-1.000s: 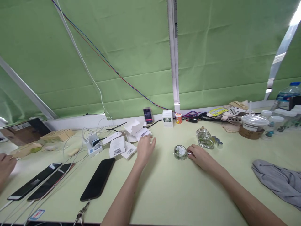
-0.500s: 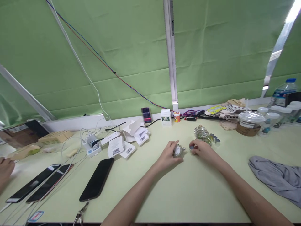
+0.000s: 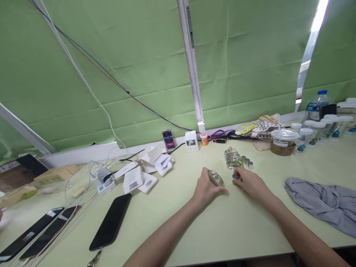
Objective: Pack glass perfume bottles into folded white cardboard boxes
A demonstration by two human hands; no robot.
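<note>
My left hand (image 3: 205, 190) is closed around a small round clear glass bottle (image 3: 216, 178), held just above or on the table; its neck does not show clearly. To the right, my right hand (image 3: 251, 184) pinches a small grey disc-like cap (image 3: 235, 177) between thumb and fingers, a short gap from the bottle. Beyond the right hand, several similar glass bottles (image 3: 233, 158) lie together in a row. Several grey caps (image 3: 247, 161) sit on the table just right of that row.
Phones (image 3: 111, 222) with cables lie at left, near a power strip (image 3: 103, 181) and white cartons (image 3: 133, 179). A small white box (image 3: 191, 141) stands at the back. At right are a lidded cup (image 3: 283, 142), clear jars (image 3: 317, 131) and a grey cloth (image 3: 319, 200).
The view has swung right. In my left hand the bottle has turned, so its neck, which pointed toward the cap, no longer shows plainly. My right hand still pinches the cap, slightly farther from the bottle.
</note>
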